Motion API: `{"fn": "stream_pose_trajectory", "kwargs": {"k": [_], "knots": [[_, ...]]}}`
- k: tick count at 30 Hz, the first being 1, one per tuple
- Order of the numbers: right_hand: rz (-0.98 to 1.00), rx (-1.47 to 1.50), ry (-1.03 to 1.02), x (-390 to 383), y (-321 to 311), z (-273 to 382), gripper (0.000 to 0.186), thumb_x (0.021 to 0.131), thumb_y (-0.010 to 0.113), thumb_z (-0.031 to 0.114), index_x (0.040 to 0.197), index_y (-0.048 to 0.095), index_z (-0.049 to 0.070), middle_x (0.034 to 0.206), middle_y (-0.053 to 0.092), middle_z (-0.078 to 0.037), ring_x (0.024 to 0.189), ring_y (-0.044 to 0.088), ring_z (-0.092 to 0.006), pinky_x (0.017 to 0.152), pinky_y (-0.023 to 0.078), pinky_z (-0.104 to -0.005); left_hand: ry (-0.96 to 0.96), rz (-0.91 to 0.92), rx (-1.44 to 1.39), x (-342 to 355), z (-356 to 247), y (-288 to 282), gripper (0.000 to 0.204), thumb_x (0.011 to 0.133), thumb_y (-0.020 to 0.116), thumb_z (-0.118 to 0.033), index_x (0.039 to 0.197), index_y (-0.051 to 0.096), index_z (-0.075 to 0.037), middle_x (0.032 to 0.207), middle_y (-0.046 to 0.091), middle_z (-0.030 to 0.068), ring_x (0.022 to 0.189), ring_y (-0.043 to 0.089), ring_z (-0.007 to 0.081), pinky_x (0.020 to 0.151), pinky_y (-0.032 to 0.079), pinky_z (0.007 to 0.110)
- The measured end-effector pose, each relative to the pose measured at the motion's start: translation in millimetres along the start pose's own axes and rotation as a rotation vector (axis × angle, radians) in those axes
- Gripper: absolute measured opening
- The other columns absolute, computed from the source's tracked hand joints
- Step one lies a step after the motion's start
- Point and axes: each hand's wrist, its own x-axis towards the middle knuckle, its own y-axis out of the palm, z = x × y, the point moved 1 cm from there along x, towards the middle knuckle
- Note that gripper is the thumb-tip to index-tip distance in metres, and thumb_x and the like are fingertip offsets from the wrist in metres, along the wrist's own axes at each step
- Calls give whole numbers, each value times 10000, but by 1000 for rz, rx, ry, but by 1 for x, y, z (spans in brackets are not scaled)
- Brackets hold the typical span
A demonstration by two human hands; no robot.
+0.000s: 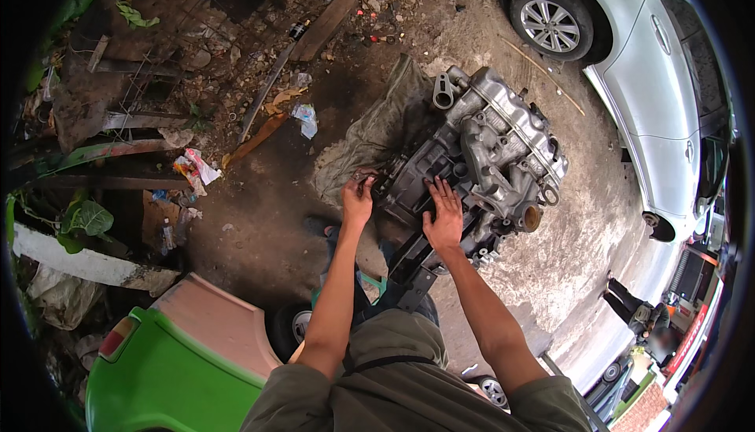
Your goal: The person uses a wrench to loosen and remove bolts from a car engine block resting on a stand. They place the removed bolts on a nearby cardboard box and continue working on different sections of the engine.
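A car engine (511,129) of grey metal lies on the ground in front of me, its dark block (421,176) facing my hands. My left hand (358,202) is at the block's left edge, fingers pinched together; whatever is between them is too small to make out. My right hand (445,218) rests on the block with its fingers spread and holds nothing. A crumpled, dirty cloth sheet (366,137) lies partly under the engine's left side. A dark metal bracket (417,288) stands close to my legs.
A silver car (649,102) is parked at the right. A green car body part (169,373) stands at the lower left. Wood planks (324,27), litter and rubble cover the ground at the far left. Another person (641,314) is at the far right.
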Motion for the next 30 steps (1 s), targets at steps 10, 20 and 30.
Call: {"fn": "stream_pose_trajectory", "kwargs": {"k": [10, 20, 30], "knots": [[1, -15, -2, 1, -2, 3, 740, 765, 639, 43, 1481, 484, 146, 1573, 445, -67, 1468, 387, -276, 1239, 267, -468, 17, 303, 229, 6, -22, -11, 333, 916, 565, 61, 1223, 671, -13, 1306, 634, 232, 1126, 633, 434, 888, 545, 470], [2, -41, -14, 0, -1, 1, 719, 760, 670, 69, 1456, 499, 126, 1569, 447, -72, 1462, 394, -286, 1230, 284, -481, 17, 367, 436, 63, -56, 1, 232, 933, 667, -120, 1102, 696, 36, 1021, 692, 256, 910, 675, 426, 765, 536, 467], [3, -23, -11, 2, -3, 2, 709, 744, 670, 72, 1435, 517, 118, 1569, 452, -75, 1461, 401, -283, 1223, 301, -482, -1095, 40, -227, 78, 82, 41, 208, 911, 665, -247, 951, 663, -43, 781, 633, 111, 574, 568, 270, 558, 462, 414]]}}
